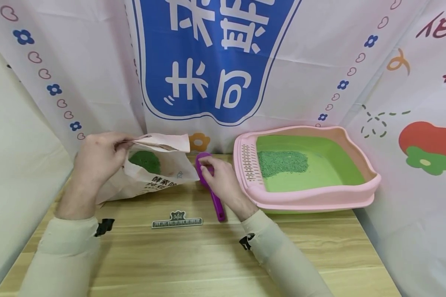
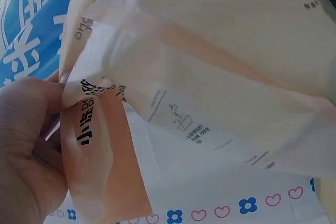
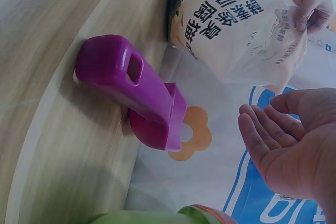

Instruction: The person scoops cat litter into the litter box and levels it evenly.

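Note:
My left hand (image 1: 100,159) pinches the folded top edge of a pale cat litter bag (image 1: 183,167) at the left of the table. Green granules (image 1: 145,161) show at an oval patch on the bag's front. Between bag and tray is a purple scoop (image 1: 217,205), its handle toward me. My right hand (image 1: 226,183) is over the scoop in the head view. From the right wrist, this hand (image 3: 291,148) has loosely extended fingers, apart from the scoop (image 3: 149,98). The left wrist view shows thumb and fingers on the bag's orange-tinted flap (image 2: 134,166).
A pink-rimmed litter box (image 1: 312,201) stands at the right, with green litter (image 1: 284,162) on its green floor beside a slotted panel (image 1: 250,162). A piano-keyboard-shaped clip (image 1: 176,222) lies in front of the bag. Printed cloth (image 1: 297,90) hangs behind the wooden table (image 1: 193,264).

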Available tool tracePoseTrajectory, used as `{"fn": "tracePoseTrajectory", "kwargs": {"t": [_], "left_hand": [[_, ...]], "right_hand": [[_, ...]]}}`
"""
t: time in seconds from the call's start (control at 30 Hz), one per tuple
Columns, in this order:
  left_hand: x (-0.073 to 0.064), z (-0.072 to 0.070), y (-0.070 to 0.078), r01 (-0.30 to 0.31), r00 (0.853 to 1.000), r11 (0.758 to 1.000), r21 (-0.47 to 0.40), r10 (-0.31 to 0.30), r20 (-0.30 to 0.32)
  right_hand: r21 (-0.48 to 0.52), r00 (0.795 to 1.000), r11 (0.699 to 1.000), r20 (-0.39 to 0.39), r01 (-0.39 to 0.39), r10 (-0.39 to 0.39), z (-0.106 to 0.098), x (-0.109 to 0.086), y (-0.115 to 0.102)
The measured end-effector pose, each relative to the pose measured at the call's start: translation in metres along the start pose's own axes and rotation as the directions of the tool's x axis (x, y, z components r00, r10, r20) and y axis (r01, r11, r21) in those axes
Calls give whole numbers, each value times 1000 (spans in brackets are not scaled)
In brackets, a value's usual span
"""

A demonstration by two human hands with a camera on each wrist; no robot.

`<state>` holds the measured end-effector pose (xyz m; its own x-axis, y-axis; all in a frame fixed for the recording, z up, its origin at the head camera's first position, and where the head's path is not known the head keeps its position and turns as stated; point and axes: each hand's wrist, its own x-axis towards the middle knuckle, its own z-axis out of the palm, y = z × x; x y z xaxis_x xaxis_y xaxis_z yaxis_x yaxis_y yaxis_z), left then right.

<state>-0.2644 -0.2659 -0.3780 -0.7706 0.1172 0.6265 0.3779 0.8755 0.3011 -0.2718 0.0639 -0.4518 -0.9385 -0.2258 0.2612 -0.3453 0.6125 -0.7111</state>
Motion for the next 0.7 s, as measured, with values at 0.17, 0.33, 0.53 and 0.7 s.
{"fn": "tracePoseTrajectory", "kwargs": {"t": [0.17, 0.33, 0.53, 0.7], "left_hand": [[5, -3, -4, 11, 1000, 999, -34, -11, 7], [9, -7, -4, 33, 999, 999, -42, -31, 45], [8, -13, -7, 97, 994, 993, -61, -93, 63], [7, -16, -7, 94, 996, 993, -72, -94, 10]], "right_hand": [[32, 1000, 999, 10, -6, 6, 1, 3, 0], [51, 999, 998, 24, 34, -36, -1, 6, 1], [46, 999, 998, 21, 33, -34, -5, 6, 3], [62, 999, 998, 29, 13, -15, -6, 7, 3]]}}
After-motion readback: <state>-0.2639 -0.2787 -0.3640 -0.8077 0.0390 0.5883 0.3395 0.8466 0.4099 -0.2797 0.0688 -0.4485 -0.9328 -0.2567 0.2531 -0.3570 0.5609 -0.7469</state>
